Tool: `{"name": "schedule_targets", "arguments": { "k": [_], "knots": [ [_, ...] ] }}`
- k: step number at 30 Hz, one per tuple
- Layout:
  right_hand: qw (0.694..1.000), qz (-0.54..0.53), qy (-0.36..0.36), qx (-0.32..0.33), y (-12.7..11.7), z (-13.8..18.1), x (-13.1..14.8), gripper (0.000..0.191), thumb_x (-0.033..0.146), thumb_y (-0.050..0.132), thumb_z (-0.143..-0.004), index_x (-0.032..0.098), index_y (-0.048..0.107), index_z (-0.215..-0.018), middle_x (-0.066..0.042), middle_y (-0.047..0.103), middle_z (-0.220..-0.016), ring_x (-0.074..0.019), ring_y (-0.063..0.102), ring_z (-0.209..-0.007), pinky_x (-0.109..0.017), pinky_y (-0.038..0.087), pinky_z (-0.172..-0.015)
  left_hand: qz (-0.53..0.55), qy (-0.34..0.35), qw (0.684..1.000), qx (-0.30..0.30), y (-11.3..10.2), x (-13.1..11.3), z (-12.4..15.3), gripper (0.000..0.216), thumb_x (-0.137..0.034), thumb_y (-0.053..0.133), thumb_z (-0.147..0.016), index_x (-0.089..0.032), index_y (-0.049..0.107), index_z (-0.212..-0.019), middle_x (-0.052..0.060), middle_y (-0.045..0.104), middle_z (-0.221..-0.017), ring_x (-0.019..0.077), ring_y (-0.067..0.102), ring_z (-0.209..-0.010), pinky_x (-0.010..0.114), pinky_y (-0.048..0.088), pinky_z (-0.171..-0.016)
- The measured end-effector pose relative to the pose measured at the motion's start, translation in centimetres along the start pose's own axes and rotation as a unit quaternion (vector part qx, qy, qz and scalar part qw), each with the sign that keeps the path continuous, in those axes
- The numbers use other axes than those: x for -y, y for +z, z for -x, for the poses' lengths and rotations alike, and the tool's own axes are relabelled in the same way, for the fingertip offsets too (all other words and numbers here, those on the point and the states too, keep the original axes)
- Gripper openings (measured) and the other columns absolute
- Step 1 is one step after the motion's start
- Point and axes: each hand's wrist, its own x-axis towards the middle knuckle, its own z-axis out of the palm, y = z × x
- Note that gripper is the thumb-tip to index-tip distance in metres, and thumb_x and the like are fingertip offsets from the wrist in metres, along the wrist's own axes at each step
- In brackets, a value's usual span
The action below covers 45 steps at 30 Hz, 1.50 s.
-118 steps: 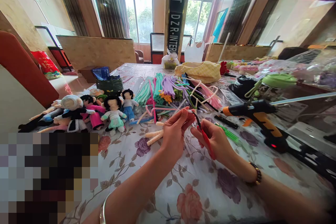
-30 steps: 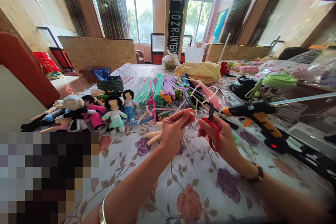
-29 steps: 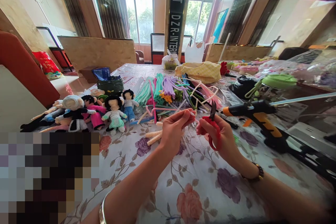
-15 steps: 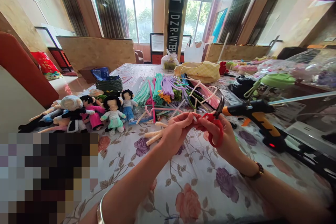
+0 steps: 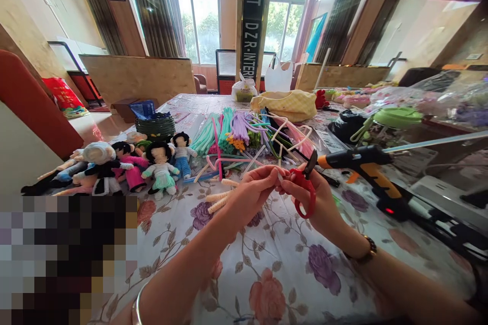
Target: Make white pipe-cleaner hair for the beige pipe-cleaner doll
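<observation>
Above the flowered tablecloth [image 5: 267,294], my two hands meet fingertip to fingertip. My left hand [image 5: 253,188] is closed, pinching a small white piece [image 5: 280,176] whose kind I cannot make out. Scissors with red handles [image 5: 311,205] hang in my right hand [image 5: 322,195], their dark blades pointing up and away. The thumb and finger of that hand also touch near the white piece. Beige fuzzy stems [image 5: 219,203] lie just left of my left hand. Behind the hands are bundles of coloured pipe cleaners [image 5: 244,127].
On the right a black and orange glue gun [image 5: 368,160] with a clear stick stands close to my right hand. Several fuzzy dolls [image 5: 160,167] sit at the left, before stacked dark green baskets [image 5: 154,127]. A yellow pouch [image 5: 284,105] lies farther back.
The scissors have turned slightly in my right hand, and its fingers have drawn closer to my left. The whole view has shifted a little.
</observation>
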Motion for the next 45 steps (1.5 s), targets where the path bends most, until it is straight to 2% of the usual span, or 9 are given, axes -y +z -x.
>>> {"name": "schedule_targets", "arguments": {
  "k": [5,9,14,21,26,33,39,45],
  "knots": [
    [0.999,0.037,-0.022,-0.024,-0.20,-0.10,0.16,0.035,0.034,0.078,-0.064,0.023,0.048,-0.075,0.007,0.058,-0.065,-0.0090,0.055,-0.054,-0.021,0.043,-0.048,-0.042,0.006,0.999,0.001,-0.05,0.06,0.07,0.016,-0.030,0.071,-0.074,-0.014,0.072,-0.077,0.004,0.066,-0.078,0.0107,0.058,-0.077,0.021,0.042,-0.080],
    [0.997,0.051,-0.045,-0.037,-0.36,-0.17,0.31,0.037,0.034,0.078,-0.064,0.023,0.044,-0.074,0.006,0.061,-0.067,-0.0082,0.052,-0.048,-0.022,0.041,-0.043,-0.063,0.037,0.997,-0.037,-0.04,0.32,-0.07,0.028,-0.042,0.066,-0.076,-0.015,0.073,-0.083,0.006,0.068,-0.080,0.0136,0.061,-0.080,0.027,0.044,-0.087],
    [0.997,0.052,-0.057,-0.027,-0.59,-0.31,-0.02,0.038,0.029,0.079,-0.064,0.023,0.043,-0.072,0.005,0.064,-0.069,-0.0073,0.050,-0.046,-0.020,0.039,-0.038,-0.137,0.079,0.984,-0.082,0.03,0.32,-0.21,0.028,-0.041,0.070,-0.071,-0.013,0.070,-0.069,0.005,0.066,-0.073,0.0124,0.059,-0.073,0.026,0.046,-0.079],
    [0.994,0.079,-0.068,-0.019,-0.41,-0.27,0.14,0.038,0.031,0.079,-0.063,0.022,0.043,-0.068,0.003,0.065,-0.068,-0.0076,0.052,-0.047,-0.019,0.037,-0.036,-0.206,0.084,0.971,-0.082,0.10,-0.18,-0.15,0.023,-0.036,0.070,-0.070,-0.013,0.071,-0.070,0.006,0.068,-0.078,0.0127,0.058,-0.071,0.024,0.043,-0.069],
    [0.995,0.081,-0.064,-0.008,-0.61,-0.21,0.01,0.036,0.031,0.077,-0.067,0.022,0.043,-0.070,0.002,0.068,-0.073,-0.0078,0.053,-0.048,-0.020,0.036,-0.037,-0.227,0.094,0.962,-0.123,-0.04,-0.31,-0.08,0.021,-0.033,0.070,-0.070,-0.014,0.067,-0.061,-0.001,0.056,-0.057,0.0065,0.044,-0.054,0.021,0.033,-0.055],
    [0.992,0.101,-0.069,-0.003,-0.78,-0.34,0.00,0.037,0.036,0.078,-0.065,0.022,0.044,-0.070,0.001,0.069,-0.073,-0.0099,0.056,-0.051,-0.022,0.040,-0.040,-0.180,0.077,0.972,-0.126,0.11,-0.27,0.03,0.028,-0.032,0.072,-0.067,-0.014,0.056,-0.052,-0.004,0.047,-0.050,0.0043,0.035,-0.048,0.022,0.026,-0.049],
    [0.991,0.111,-0.078,-0.004,-0.79,-0.31,0.04,0.039,0.036,0.079,-0.063,0.022,0.044,-0.069,0.002,0.067,-0.070,-0.0108,0.058,-0.054,-0.022,0.044,-0.043,-0.124,0.029,0.985,-0.118,0.35,-0.28,0.08,0.031,-0.030,0.071,-0.064,-0.014,0.050,-0.048,-0.005,0.044,-0.048,0.0028,0.032,-0.045,0.022,0.022,-0.047],
    [0.987,0.119,-0.107,-0.006,-0.60,-0.29,0.14,0.040,0.033,0.080,-0.063,0.023,0.042,-0.067,0.003,0.066,-0.065,-0.0132,0.061,-0.060,-0.027,0.051,-0.057,-0.073,0.005,0.992,-0.107,0.34,-0.26,0.01,0.026,-0.023,0.068,-0.063,-0.013,0.050,-0.048,-0.005,0.039,-0.047,0.0019,0.029,-0.044,0.020,0.020,-0.045]
  ]
}}
